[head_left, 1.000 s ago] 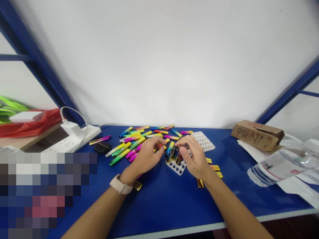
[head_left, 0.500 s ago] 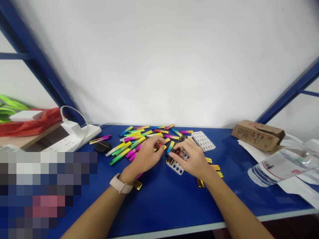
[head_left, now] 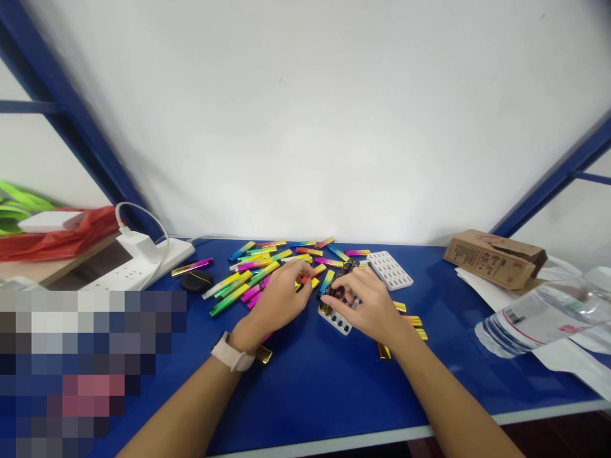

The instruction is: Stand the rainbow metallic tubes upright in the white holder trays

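My left hand [head_left: 284, 292], with a pale watch band at the wrist, hovers over the right side of a pile of shiny, gradient-coloured slim cases [head_left: 237, 280]. Its fingers are curved and a gap shows between them and the thumb, with nothing plainly held. My right hand [head_left: 372, 302] reaches over a white tray with holes [head_left: 340, 323]. Its thumb and forefinger close around a small dark part [head_left: 338, 293] among other dark pieces standing in the tray. The palm and fingers hide much of that tray.
A second white holed tray [head_left: 390, 270] lies behind my right hand. More yellow cases [head_left: 411, 320] are beside my right wrist. At right are a cardboard box [head_left: 494, 257] and a clear bottle [head_left: 529, 318]. A power strip [head_left: 126, 273] and black pouch [head_left: 195, 281] are at left.
My right fingers have shifted slightly over the dark parts, baring more of them. The left hand has barely moved; its fingers and thumb look a little further apart.
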`<action>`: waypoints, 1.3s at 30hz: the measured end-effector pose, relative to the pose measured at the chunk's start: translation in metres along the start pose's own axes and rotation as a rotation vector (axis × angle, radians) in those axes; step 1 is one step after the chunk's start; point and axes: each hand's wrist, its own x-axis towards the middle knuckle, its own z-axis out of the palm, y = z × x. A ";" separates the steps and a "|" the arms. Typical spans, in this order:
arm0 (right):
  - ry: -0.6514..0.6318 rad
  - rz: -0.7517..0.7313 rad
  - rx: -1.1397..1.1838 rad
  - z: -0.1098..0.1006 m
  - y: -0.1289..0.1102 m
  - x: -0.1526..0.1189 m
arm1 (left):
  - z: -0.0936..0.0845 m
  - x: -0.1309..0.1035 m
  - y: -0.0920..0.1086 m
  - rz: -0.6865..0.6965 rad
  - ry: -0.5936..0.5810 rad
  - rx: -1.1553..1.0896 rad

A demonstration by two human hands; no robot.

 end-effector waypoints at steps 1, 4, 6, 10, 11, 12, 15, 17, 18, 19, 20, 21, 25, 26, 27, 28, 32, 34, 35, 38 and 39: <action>-0.001 0.001 -0.001 0.000 0.000 0.000 | 0.000 0.000 -0.001 0.006 -0.007 0.029; -0.007 0.002 0.000 0.000 0.000 0.000 | 0.001 -0.002 -0.002 0.010 -0.030 0.122; -0.010 -0.001 -0.001 0.001 0.000 -0.001 | 0.000 -0.004 -0.002 0.013 -0.041 0.181; 0.000 -0.002 0.001 0.002 0.001 -0.001 | -0.001 -0.007 -0.001 0.018 -0.080 0.268; 0.004 -0.001 0.004 0.002 0.000 -0.001 | -0.001 -0.008 -0.001 0.024 -0.092 0.292; 0.007 0.002 0.008 0.002 0.000 0.000 | 0.000 -0.008 -0.001 0.033 -0.103 0.319; 0.025 0.028 0.033 -0.001 -0.002 0.000 | 0.000 -0.010 -0.002 0.069 -0.129 0.404; 0.038 0.056 0.057 -0.003 -0.004 0.001 | 0.000 -0.010 -0.002 0.088 -0.148 0.449; 0.047 0.072 0.065 -0.004 -0.005 0.001 | 0.000 -0.011 -0.002 0.096 -0.158 0.464; 0.062 0.085 0.069 -0.005 -0.005 0.001 | 0.000 -0.011 -0.002 0.103 -0.169 0.472; 0.079 0.099 0.068 -0.006 -0.005 0.001 | 0.000 -0.011 -0.003 0.109 -0.180 0.475; 0.097 0.115 0.062 -0.006 -0.005 0.001 | 0.000 -0.011 -0.003 0.114 -0.191 0.473; 0.136 0.188 0.052 -0.005 -0.003 0.001 | 0.001 -0.010 -0.006 0.130 -0.209 0.457; 0.139 0.200 0.056 -0.005 -0.003 0.001 | 0.001 -0.010 -0.006 0.133 -0.210 0.457; 0.143 0.208 0.060 -0.005 -0.002 0.001 | 0.001 -0.010 -0.006 0.135 -0.213 0.460; 0.145 0.216 0.064 -0.004 -0.002 0.001 | 0.001 -0.009 -0.006 0.137 -0.216 0.467; 0.147 0.271 0.064 -0.004 0.001 0.000 | 0.000 -0.008 -0.002 0.142 -0.218 0.518; 0.155 0.296 0.068 -0.004 0.002 0.000 | 0.000 -0.008 0.000 0.140 -0.212 0.537; 0.165 0.303 0.073 -0.004 0.003 -0.001 | 0.000 -0.008 0.000 0.137 -0.209 0.539; 0.207 0.303 0.078 -0.003 0.005 -0.001 | 0.001 -0.008 0.000 0.128 -0.202 0.521; 0.215 0.298 0.075 -0.003 0.005 0.000 | 0.002 -0.008 0.000 0.124 -0.195 0.508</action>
